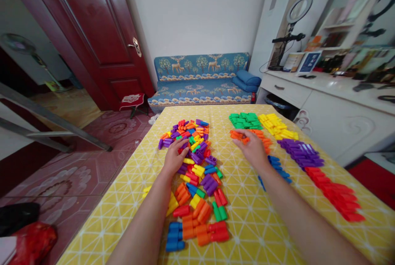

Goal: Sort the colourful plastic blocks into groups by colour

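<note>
A pile of mixed-colour plastic building blocks (197, 170), shaped like joined tubes, spreads over the left half of the table. My left hand (175, 157) reaches into it, thumb and fingers curled round a red block (184, 147); its fingertips are partly hidden. On the right side, my right hand (253, 149) is at the orange blocks (262, 136), its fingers closed on an orange block (240, 135) at the left end of that group. Blue blocks (278, 168) lie partly under my right forearm.
Sorted green blocks (245, 120), yellow blocks (277, 126), purple blocks (300, 152) and red blocks (335, 193) lie along the right of the yellow patterned tablecloth (247, 224). Beyond the table stands a blue sofa (200, 86); a white cabinet (333, 112) is at right.
</note>
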The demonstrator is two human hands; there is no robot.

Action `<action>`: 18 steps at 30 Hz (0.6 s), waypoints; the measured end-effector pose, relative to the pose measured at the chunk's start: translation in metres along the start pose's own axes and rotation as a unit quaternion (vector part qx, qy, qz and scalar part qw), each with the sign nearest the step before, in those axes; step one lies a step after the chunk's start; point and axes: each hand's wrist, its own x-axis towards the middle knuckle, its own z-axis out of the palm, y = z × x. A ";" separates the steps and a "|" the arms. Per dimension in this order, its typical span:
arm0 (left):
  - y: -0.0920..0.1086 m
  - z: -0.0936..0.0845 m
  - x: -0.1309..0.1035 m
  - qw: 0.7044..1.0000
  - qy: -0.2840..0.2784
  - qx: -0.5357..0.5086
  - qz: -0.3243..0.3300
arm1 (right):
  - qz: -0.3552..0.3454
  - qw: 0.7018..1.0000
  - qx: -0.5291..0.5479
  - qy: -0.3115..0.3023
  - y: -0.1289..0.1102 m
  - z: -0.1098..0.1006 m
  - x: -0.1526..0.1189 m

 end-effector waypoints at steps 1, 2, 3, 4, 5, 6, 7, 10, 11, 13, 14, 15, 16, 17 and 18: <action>0.000 0.000 0.000 1.000 0.002 0.000 -0.001 | -0.009 1.000 -0.023 0.007 0.007 -0.017 0.011; 0.000 0.001 0.000 1.000 0.004 -0.001 -0.002 | -0.014 0.999 -0.050 0.014 0.016 -0.034 0.022; -0.001 0.001 0.000 1.000 0.005 -0.003 -0.002 | -0.014 0.997 -0.075 0.024 0.027 -0.049 0.032; -0.001 0.001 0.001 1.000 0.005 -0.005 -0.003 | -0.008 0.995 -0.098 0.029 0.039 -0.062 0.041; -0.001 0.002 0.001 1.000 0.005 -0.007 -0.004 | -0.002 0.993 -0.117 0.028 0.050 -0.071 0.049; -0.002 0.002 0.001 1.000 0.003 -0.008 -0.004 | 0.003 0.991 -0.130 0.020 0.061 -0.078 0.054; -0.002 0.002 0.001 1.000 0.002 -0.007 -0.004 | 0.004 0.990 -0.137 0.005 0.069 -0.081 0.058; -0.004 0.002 0.001 1.000 0.000 -0.002 -0.002 | -0.013 0.987 -0.146 -0.068 0.083 -0.076 0.061; -0.004 0.002 0.001 1.000 0.001 -0.001 -0.001 | -0.020 0.984 -0.150 -0.089 0.084 -0.073 0.061; -0.004 0.001 0.001 1.000 0.002 -0.003 0.002 | -0.026 0.980 -0.163 -0.112 0.083 -0.067 0.062; -0.003 0.001 0.001 1.000 0.001 -0.004 0.003 | -0.026 0.979 -0.167 -0.116 0.083 -0.065 0.063; -0.003 0.001 0.001 1.000 0.000 -0.006 0.004 | -0.025 0.978 -0.167 -0.119 0.082 -0.064 0.065; -0.003 0.001 0.001 1.000 -0.002 -0.006 0.004 | -0.022 0.979 -0.163 -0.122 0.082 -0.064 0.068; -0.002 0.001 0.001 1.000 -0.003 -0.007 0.002 | -0.020 0.979 -0.157 -0.125 0.082 -0.064 0.070; -0.002 0.001 0.001 1.000 -0.003 -0.007 0.001 | -0.019 0.980 -0.150 -0.131 0.082 -0.064 0.072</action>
